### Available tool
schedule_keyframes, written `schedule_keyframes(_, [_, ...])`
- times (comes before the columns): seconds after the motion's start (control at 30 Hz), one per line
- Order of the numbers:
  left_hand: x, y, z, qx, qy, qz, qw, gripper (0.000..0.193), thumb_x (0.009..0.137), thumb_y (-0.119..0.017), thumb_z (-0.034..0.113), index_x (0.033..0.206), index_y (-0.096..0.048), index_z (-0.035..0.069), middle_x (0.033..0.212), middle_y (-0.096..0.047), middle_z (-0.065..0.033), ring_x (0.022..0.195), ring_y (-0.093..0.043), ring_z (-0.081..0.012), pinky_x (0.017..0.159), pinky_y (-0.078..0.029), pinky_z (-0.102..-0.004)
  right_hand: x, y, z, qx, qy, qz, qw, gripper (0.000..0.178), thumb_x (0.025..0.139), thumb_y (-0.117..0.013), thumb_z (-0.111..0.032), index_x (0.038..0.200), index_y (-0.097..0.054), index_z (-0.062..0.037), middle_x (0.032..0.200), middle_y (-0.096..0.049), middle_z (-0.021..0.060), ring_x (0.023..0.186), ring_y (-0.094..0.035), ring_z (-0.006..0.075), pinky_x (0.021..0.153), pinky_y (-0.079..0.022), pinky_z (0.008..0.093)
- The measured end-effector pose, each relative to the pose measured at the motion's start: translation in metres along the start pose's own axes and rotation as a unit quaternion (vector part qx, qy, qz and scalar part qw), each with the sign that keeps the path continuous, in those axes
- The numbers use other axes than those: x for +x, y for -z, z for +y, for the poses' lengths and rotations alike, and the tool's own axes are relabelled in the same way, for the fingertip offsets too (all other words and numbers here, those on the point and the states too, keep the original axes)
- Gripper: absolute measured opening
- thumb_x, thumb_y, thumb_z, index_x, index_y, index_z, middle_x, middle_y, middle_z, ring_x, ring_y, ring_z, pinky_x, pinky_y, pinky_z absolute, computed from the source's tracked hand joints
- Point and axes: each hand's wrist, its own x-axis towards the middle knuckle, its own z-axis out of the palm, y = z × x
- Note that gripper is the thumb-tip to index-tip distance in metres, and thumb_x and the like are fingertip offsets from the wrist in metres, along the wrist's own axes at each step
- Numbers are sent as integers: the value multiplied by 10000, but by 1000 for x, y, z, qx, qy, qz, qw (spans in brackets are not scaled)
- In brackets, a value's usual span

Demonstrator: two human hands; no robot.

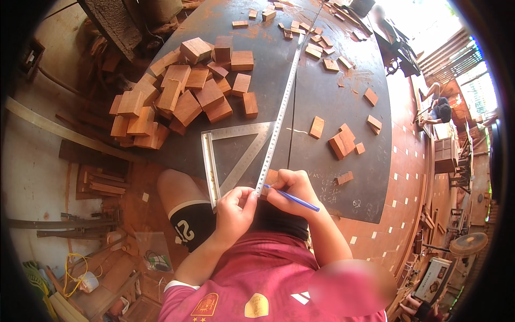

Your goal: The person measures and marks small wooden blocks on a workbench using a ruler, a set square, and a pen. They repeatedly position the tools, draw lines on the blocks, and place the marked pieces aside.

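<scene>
My left hand [237, 208] is closed at the near end of a long steel ruler [282, 102], thumb pressed on it. The ruler runs away from me across the dark tabletop. Beside it, my right hand [292, 189] is closed around a blue pen [294, 198], whose tip points at the ruler's near end. A reddish wooden piece [272, 176] shows partly behind the right fingers; how it is held is hidden. A metal triangle square [208, 161] lies left of the ruler, its near end by my left hand.
A heap of reddish wooden blocks [188, 107] covers the table's left side. Loose blocks [341, 141] lie to the right, and small offcuts [316, 48] at the far end. Chalk-like marks are on the dark table [316, 161]. A person [441, 110] is in the right background.
</scene>
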Motion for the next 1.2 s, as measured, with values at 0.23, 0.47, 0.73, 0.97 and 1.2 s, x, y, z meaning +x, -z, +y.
schedule_keyframes(0.23, [0, 0, 1, -3, 2, -2, 1000, 107, 966, -727, 84, 982, -739, -21, 739, -708, -35, 634, -630, -56, 588, -500, -242, -2, 0, -3, -1, -7, 2, 1000, 233, 774, -779, -109, 712, -593, 17, 582, -610, 123, 568, -587, 81, 529, -498, 310])
schedule_keyframes(0.47, [1, 1, 1, 5, -10, -1, 1000, 102, 962, -726, 78, 984, -740, -21, 738, -708, -38, 631, -632, -59, 587, -500, -243, -1, -1, -3, -3, -5, 4, 1000, 239, 777, -777, -111, 698, -591, 18, 571, -604, 119, 569, -587, 78, 528, -497, 309])
schedule_keyframes(0.73, [1, 0, -1, 13, -17, 1, 1000, 104, 963, -727, 82, 984, -742, -18, 750, -712, -37, 640, -637, -59, 590, -507, -242, -6, -4, 5, 27, 0, 38, 999, 251, 754, -785, -93, 682, -565, 3, 577, -590, 117, 561, -574, 77, 517, -481, 301])
schedule_keyframes(0.97, [-2, -2, 0, 16, -16, -3, 1000, 106, 962, -733, 87, 983, -741, -17, 760, -718, -37, 644, -639, -55, 591, -513, -238, -3, 4, 7, -22, 58, 86, 994, 182, 757, -747, -31, 687, -580, -9, 600, -606, 85, 532, -581, 94, 514, -465, 276])
schedule_keyframes(1.2, [-3, -2, -2, 10, -21, 0, 1000, 97, 959, -737, 76, 972, -738, -20, 756, -711, -30, 633, -632, -48, 576, -506, -230, 1, 2, 11, -21, 57, 81, 995, 246, 780, -768, -74, 700, -548, 0, 570, -575, 106, 526, -547, 90, 502, -461, 291])
